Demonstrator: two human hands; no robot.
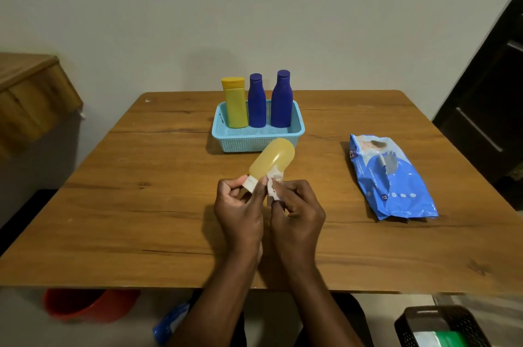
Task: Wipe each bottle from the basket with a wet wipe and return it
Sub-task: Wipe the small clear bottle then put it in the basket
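Note:
A translucent pale-yellow bottle with a white cap is held over the table, base pointing toward the basket. My left hand grips it at the white cap end. My right hand pinches a crumpled white wet wipe against the bottle near its neck. Behind them a light-blue perforated basket holds a yellow bottle and two dark-blue bottles, all upright along its back wall.
A blue wet wipe pack lies on the wooden table to the right. Below the front edge sit a red bucket, a blue packet and a black crate. A dark door stands at far right.

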